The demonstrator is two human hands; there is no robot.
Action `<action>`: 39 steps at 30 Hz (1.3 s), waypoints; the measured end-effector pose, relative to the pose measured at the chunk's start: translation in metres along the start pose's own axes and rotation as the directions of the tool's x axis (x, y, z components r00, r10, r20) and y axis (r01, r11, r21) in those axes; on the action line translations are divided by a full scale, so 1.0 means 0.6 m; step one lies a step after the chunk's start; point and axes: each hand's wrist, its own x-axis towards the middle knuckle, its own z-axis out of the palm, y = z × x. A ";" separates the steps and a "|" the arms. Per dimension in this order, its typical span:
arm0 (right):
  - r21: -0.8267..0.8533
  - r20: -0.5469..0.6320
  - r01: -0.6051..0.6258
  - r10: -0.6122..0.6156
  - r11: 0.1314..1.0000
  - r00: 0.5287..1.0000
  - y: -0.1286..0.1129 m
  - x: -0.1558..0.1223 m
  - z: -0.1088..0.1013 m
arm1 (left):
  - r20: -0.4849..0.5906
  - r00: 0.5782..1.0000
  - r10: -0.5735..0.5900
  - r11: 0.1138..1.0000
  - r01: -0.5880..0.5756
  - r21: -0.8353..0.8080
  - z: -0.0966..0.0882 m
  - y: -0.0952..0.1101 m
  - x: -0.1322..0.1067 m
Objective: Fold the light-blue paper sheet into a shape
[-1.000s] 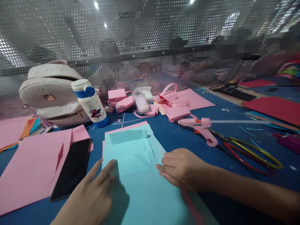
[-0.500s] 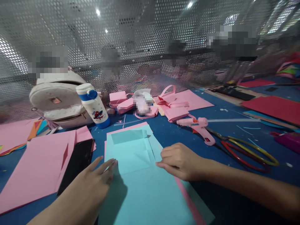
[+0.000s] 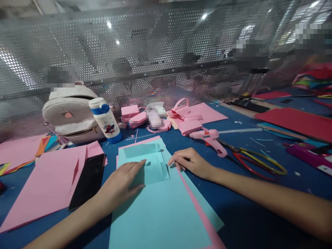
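Observation:
On a stack of light-blue sheets [image 3: 153,207] lies a folded light-blue paper piece [image 3: 153,174] with raised creases along its top and right side. My left hand [image 3: 123,183] rests over its left part, fingers stretched and thumb apart, holding nothing. At the piece's right edge is my right hand [image 3: 193,162], its fingers loosely bent and a fingertip touching or nearly touching the paper there. A pink sheet [image 3: 193,197] shows beneath the light-blue ones.
A pink glue gun [image 3: 211,140] and scissors [image 3: 256,160] lie right. A black phone [image 3: 88,181] and pink paper [image 3: 49,186] are left. Behind stand a bottle [image 3: 106,121], a backpack [image 3: 70,114] and pink paper boxes [image 3: 190,126], before a perforated metal screen [image 3: 155,38].
My left hand has moved forward and right onto the folded paper. My right hand has shifted slightly up along its edge and its fingers have loosened. The view has tilted and turned slightly.

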 end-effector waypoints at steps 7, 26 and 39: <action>-0.072 -0.165 0.036 -0.047 0.997 0.985 0.005 0.005 -0.003 | -0.041 0.987 0.153 0.982 -0.148 0.116 -0.001 0.011 0.001; -0.237 -0.101 0.040 -0.065 0.971 0.993 0.019 0.005 0.000 | -0.135 0.891 0.433 0.808 -0.316 0.498 -0.013 0.029 0.008; -0.144 -0.125 -0.100 0.082 0.984 0.989 0.009 0.006 0.002 | -0.254 0.921 0.296 0.951 -0.259 0.170 -0.004 0.023 -0.003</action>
